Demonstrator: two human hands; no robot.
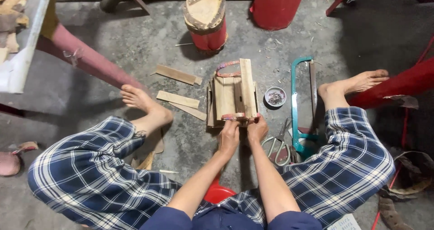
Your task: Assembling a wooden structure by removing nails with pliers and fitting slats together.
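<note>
Left hand and right hand, both pinched tight on the near end of one wooden slat bundle lying on the floor, long axis pointing away from the sitter. Nearby: three loose slats, one small dish, one scissors, one hacksaw, two red drums.

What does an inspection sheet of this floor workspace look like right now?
Surface: bare concrete floor, dusty, with small scraps.
Job's things: small wooden slat frame lying on the floor, both hands at its near edge.
Clutter: loose wooden slats, small dish of nails, teal hacksaw, scissors.
Hands: left hand and right hand side by side, fingers pressing the frame's near edge.
Cables: nothing seen.
Surroundings: two red drums, red stool under the person.
</note>
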